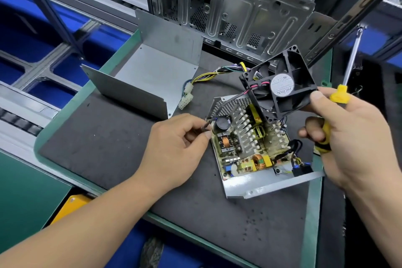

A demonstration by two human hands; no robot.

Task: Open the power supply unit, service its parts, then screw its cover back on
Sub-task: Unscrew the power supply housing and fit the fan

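Note:
The open power supply unit (250, 183) lies on a dark mat with its circuit board, coils and heat sinks exposed. Its grey metal cover (152, 67) stands apart at the back left. My right hand (352, 137) holds the black fan (280, 87) lifted above the board, thumb on its edge, and also grips a yellow-handled screwdriver (339, 93) whose shaft points up. My left hand (176, 148) pinches the fan's thin black wire (228, 102) at the unit's left edge, beside a black capacitor.
A bare computer case frame (228, 6) stands behind the mat. A bundle of coloured cables with white connectors (187, 93) runs from the unit toward the cover. The green-edged table (65, 115) drops off to a conveyor rail on the left.

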